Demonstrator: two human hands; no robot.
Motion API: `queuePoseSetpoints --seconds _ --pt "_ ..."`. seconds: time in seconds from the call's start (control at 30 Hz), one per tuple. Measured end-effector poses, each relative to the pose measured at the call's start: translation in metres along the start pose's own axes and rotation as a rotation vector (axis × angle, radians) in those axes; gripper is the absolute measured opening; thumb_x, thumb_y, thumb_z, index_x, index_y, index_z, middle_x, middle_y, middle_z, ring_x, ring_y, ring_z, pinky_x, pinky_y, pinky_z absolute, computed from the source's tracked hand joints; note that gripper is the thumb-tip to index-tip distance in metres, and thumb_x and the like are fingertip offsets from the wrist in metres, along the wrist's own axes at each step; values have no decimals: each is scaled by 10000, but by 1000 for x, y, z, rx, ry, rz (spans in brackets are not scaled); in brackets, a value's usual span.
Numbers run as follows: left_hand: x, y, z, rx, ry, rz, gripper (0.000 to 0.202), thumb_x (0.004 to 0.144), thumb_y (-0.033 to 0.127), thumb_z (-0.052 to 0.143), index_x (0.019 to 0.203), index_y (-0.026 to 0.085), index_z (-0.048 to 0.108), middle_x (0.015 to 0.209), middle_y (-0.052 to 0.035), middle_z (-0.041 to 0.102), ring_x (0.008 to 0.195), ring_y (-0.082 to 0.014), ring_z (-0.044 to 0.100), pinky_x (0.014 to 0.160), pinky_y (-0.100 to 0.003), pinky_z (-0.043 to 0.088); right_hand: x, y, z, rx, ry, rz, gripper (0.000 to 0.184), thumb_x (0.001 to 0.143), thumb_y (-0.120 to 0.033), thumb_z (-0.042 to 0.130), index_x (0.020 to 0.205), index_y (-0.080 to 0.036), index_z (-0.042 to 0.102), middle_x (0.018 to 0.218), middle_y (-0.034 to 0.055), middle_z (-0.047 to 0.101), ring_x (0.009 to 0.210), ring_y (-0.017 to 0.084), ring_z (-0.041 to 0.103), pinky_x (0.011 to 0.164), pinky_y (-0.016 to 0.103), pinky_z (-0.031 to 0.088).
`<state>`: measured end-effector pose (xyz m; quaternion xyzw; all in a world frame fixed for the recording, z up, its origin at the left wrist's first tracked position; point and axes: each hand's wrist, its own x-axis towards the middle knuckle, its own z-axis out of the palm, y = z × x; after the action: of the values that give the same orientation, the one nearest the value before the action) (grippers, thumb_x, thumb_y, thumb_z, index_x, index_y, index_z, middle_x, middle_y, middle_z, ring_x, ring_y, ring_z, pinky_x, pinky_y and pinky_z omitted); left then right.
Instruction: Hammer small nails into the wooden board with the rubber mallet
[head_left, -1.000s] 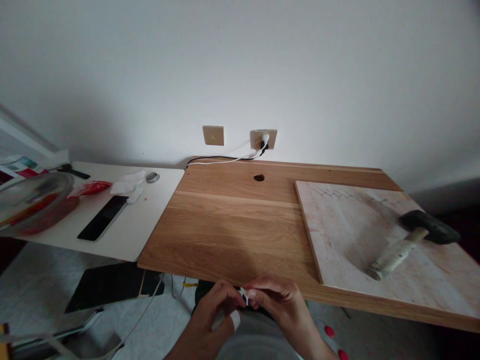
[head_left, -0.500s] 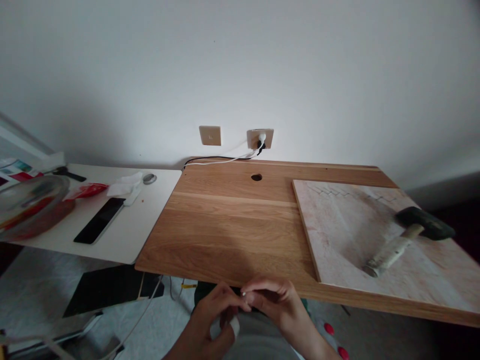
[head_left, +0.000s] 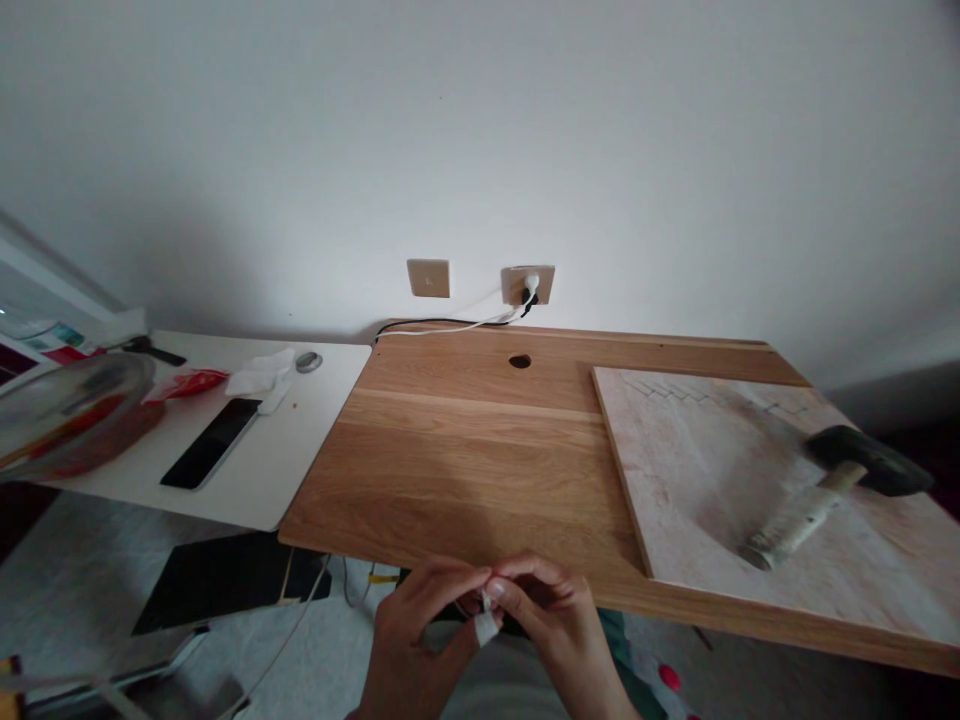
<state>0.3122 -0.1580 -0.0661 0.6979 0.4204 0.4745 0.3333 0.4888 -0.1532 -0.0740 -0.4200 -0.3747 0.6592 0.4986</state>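
Both hands meet at the front edge of the wooden tabletop [head_left: 450, 480]. My left hand [head_left: 420, 635] is closed in a pinch, with a white wrap [head_left: 486, 628] around its thumb tip. Facing it, my right hand [head_left: 551, 620] pinches with thumb and forefinger. Between the fingertips shows a small whitish thing [head_left: 487, 602], too small to name; the fingers partly hide it. Off to the right, a mallet [head_left: 806, 508] with a dark head and worn pale handle lies on a pale marbled board [head_left: 690, 480].
On the white table [head_left: 292, 470] at left lie a phone [head_left: 212, 443], crumpled white tissue [head_left: 259, 373], a small grey ring [head_left: 308, 362], a red packet [head_left: 191, 384] and a clear bowl [head_left: 75, 420]. Cables run from the wall socket [head_left: 528, 285] along the tabletop's back edge.
My left thumb has come up, bringing its white wrap close to the right fingertips. Both hands stay together at the table edge. The view has shifted slightly.
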Motion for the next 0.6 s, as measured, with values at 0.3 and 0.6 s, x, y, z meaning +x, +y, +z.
queuePoseSetpoints --seconds 0.3,0.6 --pt "28 -8 -25 214 234 -53 144 893 165 682 915 253 794 803 -3 758 695 -131 716 658 -207 578 7 -12 -3 -503 -102 -287 278 1008 -394 627 1231 -322 776 1130 72 720 1056 208 704 931 286 576" --pt "171 -97 -129 157 760 -412 219 832 356 618 761 152 656 619 -3 637 573 -144 620 597 -248 506 19 -1 -24 -505 99 -391 230 993 -445 633 1007 -296 808 1021 87 677 999 217 679 844 252 592"
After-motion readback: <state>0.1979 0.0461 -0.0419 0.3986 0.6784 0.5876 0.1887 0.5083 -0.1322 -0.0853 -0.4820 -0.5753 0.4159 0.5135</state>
